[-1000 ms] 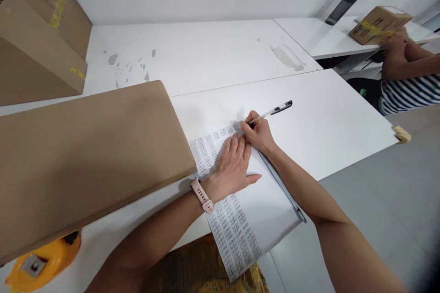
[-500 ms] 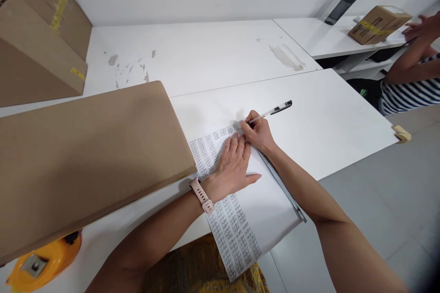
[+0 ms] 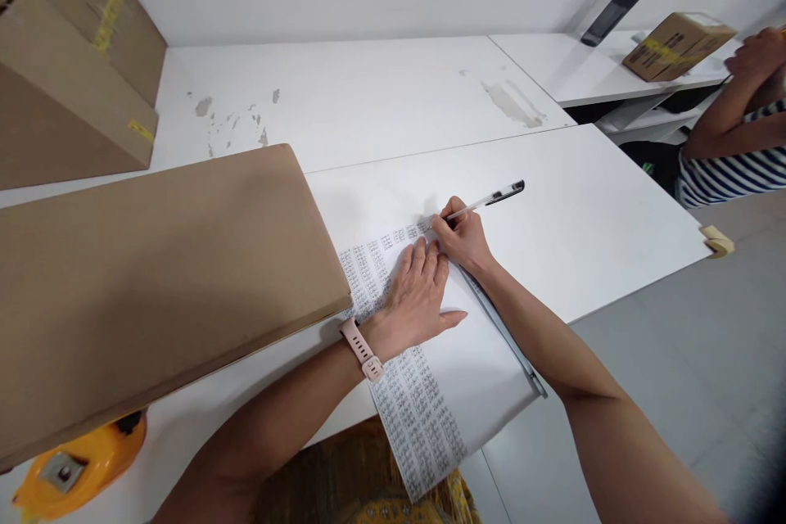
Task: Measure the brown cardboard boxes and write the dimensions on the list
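Observation:
A printed sheet (image 3: 467, 377) covered in small rows of text lies on a clipboard at the near edge of the white table (image 3: 583, 213). My left hand (image 3: 417, 295) rests flat on the sheet with fingers stretched out, a pink watch strap on its wrist. My right hand (image 3: 463, 237) is closed on a clear pen with a black cap (image 3: 491, 198), its tip touching the top of the sheet just beyond my left fingertips.
A long flat cardboard box (image 3: 153, 278) lies left of the sheet. Bigger cartons (image 3: 61, 65) stand at the back left. An orange tape dispenser (image 3: 74, 467) peeks out below. At the far right a person in a striped shirt (image 3: 730, 164) is near a small box (image 3: 675, 45).
My hands and the pen have stayed in place. The person at the far right took their hands off the small box and drew them back to the right.

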The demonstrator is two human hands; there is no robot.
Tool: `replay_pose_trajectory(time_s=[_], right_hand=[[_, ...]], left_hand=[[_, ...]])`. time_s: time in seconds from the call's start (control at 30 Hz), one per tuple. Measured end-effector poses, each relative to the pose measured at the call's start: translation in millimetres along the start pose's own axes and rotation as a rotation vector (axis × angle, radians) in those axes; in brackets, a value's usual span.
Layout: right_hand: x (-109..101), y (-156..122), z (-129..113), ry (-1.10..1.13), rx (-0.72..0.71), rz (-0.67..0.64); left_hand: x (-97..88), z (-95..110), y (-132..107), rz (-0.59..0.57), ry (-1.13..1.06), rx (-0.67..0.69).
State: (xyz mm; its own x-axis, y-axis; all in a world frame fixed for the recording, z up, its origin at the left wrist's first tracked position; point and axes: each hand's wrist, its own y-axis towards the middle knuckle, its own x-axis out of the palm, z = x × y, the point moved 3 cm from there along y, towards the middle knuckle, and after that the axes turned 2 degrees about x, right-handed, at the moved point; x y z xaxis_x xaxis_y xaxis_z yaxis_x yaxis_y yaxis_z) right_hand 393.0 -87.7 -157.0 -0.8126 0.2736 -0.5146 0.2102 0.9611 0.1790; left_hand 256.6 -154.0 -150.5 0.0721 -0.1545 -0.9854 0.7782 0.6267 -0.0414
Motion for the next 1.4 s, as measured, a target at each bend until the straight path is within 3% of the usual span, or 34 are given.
replay_pose_trajectory(time_s=[0.4,0.6,1.4], right_hand=[[0.2,-0.3,0.3,0.000,0.011,0.001],[-2.9,1.1,2.0,0.066,0.056,0.074],[0.3,0.6,2.9,0.023,0.029,0.006]], left_hand=[[0.9,0.4,-0.4,-0.001,-0.007,0.002],[-0.2,0.3,-0.9,0.004,-0.021,-0.004],[-0.1,0.1,-0.2,0.001,-0.020,-0.001]])
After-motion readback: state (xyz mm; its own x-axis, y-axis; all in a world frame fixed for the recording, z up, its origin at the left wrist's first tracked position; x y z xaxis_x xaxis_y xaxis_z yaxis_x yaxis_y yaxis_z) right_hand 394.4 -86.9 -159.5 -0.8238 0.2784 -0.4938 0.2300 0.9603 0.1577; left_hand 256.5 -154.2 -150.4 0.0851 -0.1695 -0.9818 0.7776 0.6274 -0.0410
